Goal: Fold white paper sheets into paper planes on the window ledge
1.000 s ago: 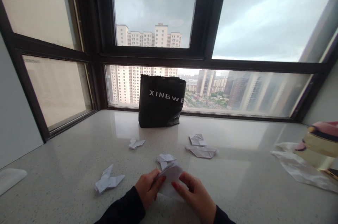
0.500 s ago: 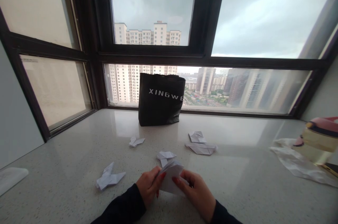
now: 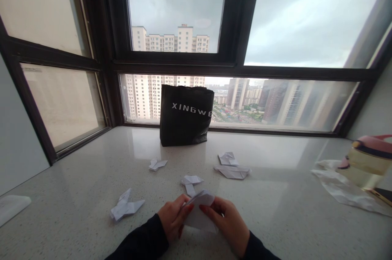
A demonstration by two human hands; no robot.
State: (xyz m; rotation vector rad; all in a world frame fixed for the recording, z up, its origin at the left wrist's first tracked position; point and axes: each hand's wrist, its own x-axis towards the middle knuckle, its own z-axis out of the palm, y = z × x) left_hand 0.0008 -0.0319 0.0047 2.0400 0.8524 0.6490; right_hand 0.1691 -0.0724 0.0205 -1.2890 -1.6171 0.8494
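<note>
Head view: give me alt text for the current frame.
The left hand and right hand hold a folded white paper above a speckled counter. Several folded paper shapes lie nearby, and a black bag stands behind, by a window.

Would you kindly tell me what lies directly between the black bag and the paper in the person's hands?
In the head view, one folded paper piece lies on the counter directly between the black bag and the held paper.

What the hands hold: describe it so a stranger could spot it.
Find the black bag, then come nearer across the pale counter to the left hand and right hand. They grip a folded white paper; its folded neighbours lie on the counter.
</note>
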